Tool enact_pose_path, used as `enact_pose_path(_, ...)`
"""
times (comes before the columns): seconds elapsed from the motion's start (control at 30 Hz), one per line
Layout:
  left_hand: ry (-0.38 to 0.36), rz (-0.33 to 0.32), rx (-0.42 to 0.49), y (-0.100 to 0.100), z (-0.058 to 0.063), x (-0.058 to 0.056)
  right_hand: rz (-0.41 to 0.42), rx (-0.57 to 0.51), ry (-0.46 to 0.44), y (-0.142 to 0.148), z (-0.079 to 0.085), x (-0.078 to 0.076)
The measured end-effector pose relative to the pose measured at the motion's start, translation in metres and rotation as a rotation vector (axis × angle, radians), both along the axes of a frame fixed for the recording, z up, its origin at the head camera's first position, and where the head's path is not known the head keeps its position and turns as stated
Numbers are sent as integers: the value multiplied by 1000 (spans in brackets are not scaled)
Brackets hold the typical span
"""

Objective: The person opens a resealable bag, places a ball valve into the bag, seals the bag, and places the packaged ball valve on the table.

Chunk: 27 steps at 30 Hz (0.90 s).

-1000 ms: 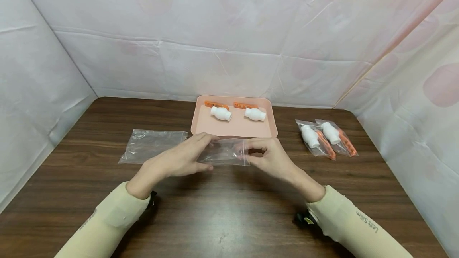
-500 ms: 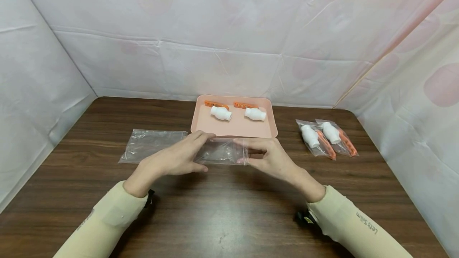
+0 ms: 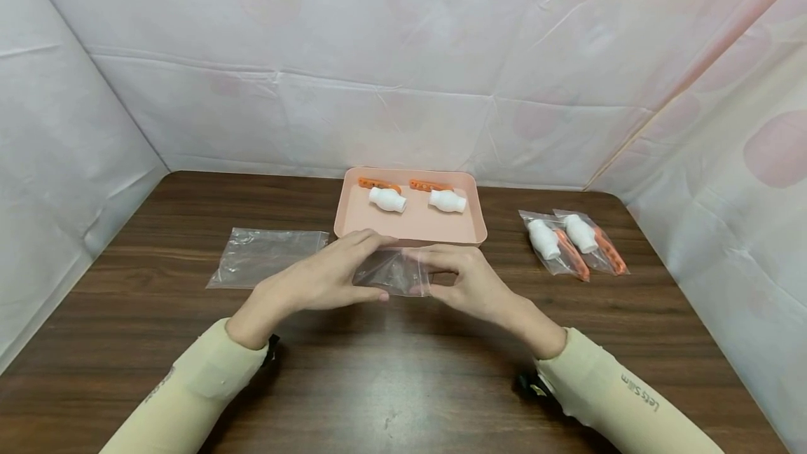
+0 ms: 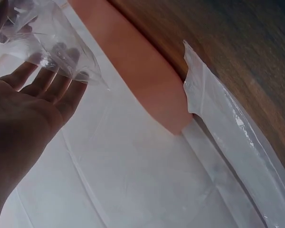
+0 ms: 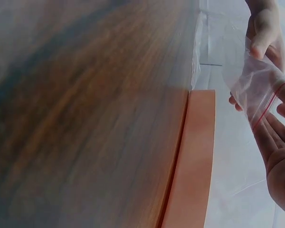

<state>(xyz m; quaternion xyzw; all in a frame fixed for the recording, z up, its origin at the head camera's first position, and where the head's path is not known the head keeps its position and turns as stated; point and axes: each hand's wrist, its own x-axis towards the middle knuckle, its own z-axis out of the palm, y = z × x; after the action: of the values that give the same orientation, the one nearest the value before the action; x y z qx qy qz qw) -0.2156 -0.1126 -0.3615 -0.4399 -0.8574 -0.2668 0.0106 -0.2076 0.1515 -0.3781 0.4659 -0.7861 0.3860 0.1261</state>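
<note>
A clear zip bag (image 3: 391, 272) spans the space between both hands, close in front of the pink tray. My left hand (image 3: 321, 275) holds its left end, fingers at the far edge and thumb at the near edge. In the left wrist view, the fingers of the left hand (image 4: 38, 95) show against the crumpled plastic. My right hand (image 3: 469, 275) holds the mouth end, thumb and fingers spread across it. A red zip line (image 5: 270, 108) crosses the bag beside the right hand's fingers in the right wrist view. The bag looks bulged, with nothing visible inside except fingertips through the film.
The pink tray (image 3: 410, 226) bears two white bulb-shaped pieces (image 3: 387, 200) and two orange strips (image 3: 431, 186). Another flat clear bag (image 3: 265, 258) lies at left. Two filled bags (image 3: 555, 244) at right each contain a white piece and an orange strip. White cloth (image 3: 378, 54) surrounds the table.
My left hand drew slightly back left, then moved right, closer to the right hand. The right hand shifted slightly left, and the visible bag between them became shorter. The tray's contents stayed put.
</note>
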Motion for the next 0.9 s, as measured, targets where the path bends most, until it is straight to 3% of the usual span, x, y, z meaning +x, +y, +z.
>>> enact_pose_path(0.3, 12, 2, 19, 0, -1, -2, -7, -54, -121, -3, 3, 3)
enact_pose_path(0.47, 22, 25, 30, -3, -3, -4, -1, -148, -163, -6, 21, 11)
enact_pose_path(0.63, 15, 53, 18, -6, -6, -6, -62, -161, -136, -5, 36, 13)
enact_pose_path(0.9, 10, 74, 7, -9, -7, -6, -200, -123, -202, 11, 15, -11)
